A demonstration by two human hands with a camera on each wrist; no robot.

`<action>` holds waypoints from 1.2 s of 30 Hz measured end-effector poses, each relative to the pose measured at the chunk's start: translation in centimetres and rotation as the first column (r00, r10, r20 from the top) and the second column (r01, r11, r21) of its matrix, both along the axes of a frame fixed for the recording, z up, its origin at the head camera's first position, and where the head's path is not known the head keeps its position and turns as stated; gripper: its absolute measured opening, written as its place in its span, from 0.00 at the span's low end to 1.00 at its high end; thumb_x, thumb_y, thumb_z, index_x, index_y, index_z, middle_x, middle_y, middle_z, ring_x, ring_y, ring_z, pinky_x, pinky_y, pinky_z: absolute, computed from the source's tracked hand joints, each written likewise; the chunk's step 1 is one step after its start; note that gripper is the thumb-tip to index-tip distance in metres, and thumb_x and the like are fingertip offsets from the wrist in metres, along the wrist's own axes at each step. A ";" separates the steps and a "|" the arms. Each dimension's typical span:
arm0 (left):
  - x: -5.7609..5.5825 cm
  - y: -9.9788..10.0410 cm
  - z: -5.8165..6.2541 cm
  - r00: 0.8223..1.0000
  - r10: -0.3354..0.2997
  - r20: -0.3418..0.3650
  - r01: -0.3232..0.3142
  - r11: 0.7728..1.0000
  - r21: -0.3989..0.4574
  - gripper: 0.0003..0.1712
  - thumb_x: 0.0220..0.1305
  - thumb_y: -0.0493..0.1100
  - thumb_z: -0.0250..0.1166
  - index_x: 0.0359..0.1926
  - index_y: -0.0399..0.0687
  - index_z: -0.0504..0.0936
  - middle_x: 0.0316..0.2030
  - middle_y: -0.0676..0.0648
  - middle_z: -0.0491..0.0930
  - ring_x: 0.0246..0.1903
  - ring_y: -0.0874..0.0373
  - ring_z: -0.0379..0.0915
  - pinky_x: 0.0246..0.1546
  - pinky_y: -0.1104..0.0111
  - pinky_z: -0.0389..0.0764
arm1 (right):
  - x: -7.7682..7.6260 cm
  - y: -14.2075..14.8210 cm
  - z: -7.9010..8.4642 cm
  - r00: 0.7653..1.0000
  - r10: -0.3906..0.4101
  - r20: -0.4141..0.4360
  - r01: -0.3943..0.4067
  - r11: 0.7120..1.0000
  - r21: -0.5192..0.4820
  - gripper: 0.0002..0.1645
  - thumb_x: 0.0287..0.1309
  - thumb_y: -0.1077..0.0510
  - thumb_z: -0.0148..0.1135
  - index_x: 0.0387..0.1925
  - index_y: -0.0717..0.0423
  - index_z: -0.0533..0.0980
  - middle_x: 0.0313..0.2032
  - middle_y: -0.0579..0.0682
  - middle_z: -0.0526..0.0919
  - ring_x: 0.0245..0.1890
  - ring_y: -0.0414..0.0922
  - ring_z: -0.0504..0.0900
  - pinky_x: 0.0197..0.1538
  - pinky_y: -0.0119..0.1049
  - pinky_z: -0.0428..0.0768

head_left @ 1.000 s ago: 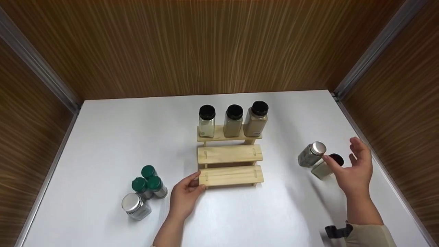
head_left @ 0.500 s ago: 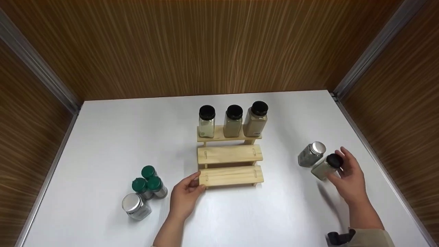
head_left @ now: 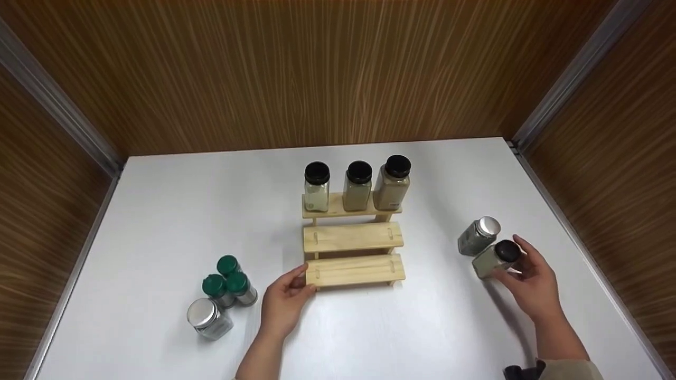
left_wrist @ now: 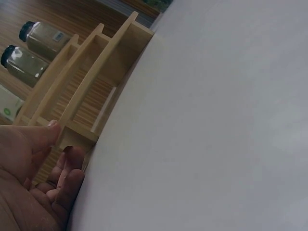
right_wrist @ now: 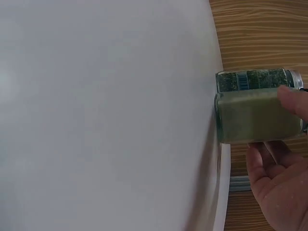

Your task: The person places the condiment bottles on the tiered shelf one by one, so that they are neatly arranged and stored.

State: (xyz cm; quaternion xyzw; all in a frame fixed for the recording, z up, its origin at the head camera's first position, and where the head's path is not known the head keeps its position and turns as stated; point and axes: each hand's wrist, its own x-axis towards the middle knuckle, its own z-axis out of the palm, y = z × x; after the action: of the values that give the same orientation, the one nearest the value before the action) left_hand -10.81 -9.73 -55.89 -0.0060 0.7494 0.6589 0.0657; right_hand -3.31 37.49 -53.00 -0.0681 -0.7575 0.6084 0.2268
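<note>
In the head view my left hand (head_left: 285, 303) pinches the left end of the lowest shelf of a three-step wooden spice rack (head_left: 355, 270). The left wrist view has the thumb (left_wrist: 41, 134) on the shelf's end and the other fingers curled below. At the right, my right hand (head_left: 533, 287) grips a black-lidded spice jar (head_left: 488, 262) with pale contents, thumb on the near side. Right behind it stands a silver-lidded jar (head_left: 473, 241), which holds green flakes in the right wrist view. Three black-lidded jars (head_left: 357, 192) stand on the rack's top shelf.
Left of the rack, three green-capped shakers (head_left: 237, 285) stand in a cluster beside a silver-lidded glass jar (head_left: 215, 323). The white table (head_left: 412, 332) is bounded by wood-grain panels (head_left: 317, 74) at the back and both sides.
My right hand has come down from above the black-lidded jar, taken hold of it and shifted it slightly left. My left hand has stayed on the rack.
</note>
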 end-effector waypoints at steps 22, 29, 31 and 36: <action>0.0 -0.1 -0.2 1.000 -0.008 -0.014 0.008 1.000 0.004 0.28 0.64 0.30 0.75 0.65 0.36 0.82 0.43 0.39 0.87 0.40 0.52 0.85 0.41 0.72 0.85 | 0.0 -3.8 -0.2 0.977 -0.202 0.061 0.190 0.969 0.160 0.49 0.45 0.86 0.73 0.71 0.69 0.69 0.48 0.29 0.82 0.48 0.28 0.82 0.45 0.22 0.83; 0.0 -0.2 -0.3 1.000 -0.004 -0.010 0.004 1.000 -0.015 0.28 0.64 0.31 0.75 0.65 0.37 0.83 0.41 0.41 0.87 0.39 0.53 0.84 0.40 0.72 0.84 | 0.4 -5.2 -0.3 0.974 -0.214 0.071 0.200 0.966 0.167 0.47 0.44 0.85 0.74 0.69 0.71 0.71 0.50 0.47 0.84 0.46 0.28 0.82 0.45 0.22 0.83; 0.0 -0.1 -0.3 1.000 -0.005 -0.006 0.004 1.000 -0.016 0.28 0.64 0.31 0.75 0.65 0.37 0.83 0.41 0.41 0.87 0.39 0.54 0.84 0.40 0.72 0.84 | 0.6 -5.7 -0.2 0.973 -0.218 0.079 0.202 0.964 0.171 0.46 0.44 0.85 0.74 0.68 0.71 0.72 0.52 0.56 0.85 0.46 0.28 0.82 0.45 0.22 0.83; 0.0 -0.1 -0.2 1.000 -0.007 -0.013 0.006 1.000 -0.010 0.28 0.64 0.31 0.75 0.65 0.37 0.82 0.41 0.41 0.87 0.38 0.55 0.84 0.39 0.72 0.84 | 0.7 -7.3 0.0 0.980 -0.188 0.066 0.175 0.971 0.164 0.44 0.41 0.85 0.75 0.65 0.72 0.75 0.52 0.55 0.86 0.46 0.29 0.83 0.45 0.23 0.83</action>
State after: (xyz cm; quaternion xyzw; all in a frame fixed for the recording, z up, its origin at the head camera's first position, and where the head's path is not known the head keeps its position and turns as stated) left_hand -10.84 -9.83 -56.04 0.0003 0.7532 0.6548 0.0630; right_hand -2.61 30.23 -53.02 -0.1437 -0.8022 0.5202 0.2551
